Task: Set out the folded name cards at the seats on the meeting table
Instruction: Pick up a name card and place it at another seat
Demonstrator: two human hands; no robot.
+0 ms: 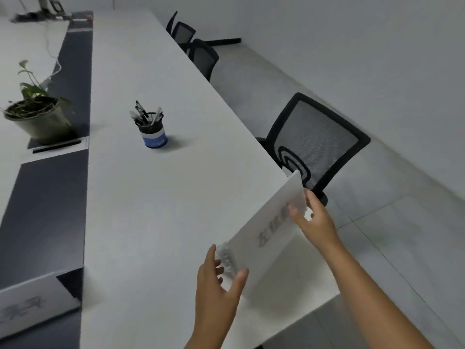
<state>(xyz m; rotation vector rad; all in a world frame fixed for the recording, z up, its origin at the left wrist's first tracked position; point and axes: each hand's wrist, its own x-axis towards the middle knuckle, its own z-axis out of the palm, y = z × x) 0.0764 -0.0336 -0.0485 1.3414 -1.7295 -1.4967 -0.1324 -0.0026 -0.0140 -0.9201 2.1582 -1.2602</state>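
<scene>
From the head camera, a long white desk (156, 197) runs away from the viewer, with a dark strip down its left side. Near the desk's near right corner both hands hold one folded name card (270, 230), a white tent-shaped card with grey handwritten characters on the face turned to the viewer; its lower edge appears to be at or just above the desk surface close to the right edge, though whether it touches cannot be told. The left hand (219, 280) grips the card's near left end, thumb on the viewer's side and fingers curled behind, where a crinkled clear edge shows. The right hand (314, 217) pinches the card's far right end, fingers on the front face near the top corner. A second name card (35, 306) stands at the near left edge of the frame, partly on the dark strip, well apart from the hands. Toward the middle of the desk stands a blue and black pen cup (152, 134) full of pens. A potted plant (37, 117) sits on the strip at the left. A black mesh chair (317, 142) is beside the desk's right edge just beyond the held card, and two more chairs (198, 51) stand farther along that edge.
</scene>
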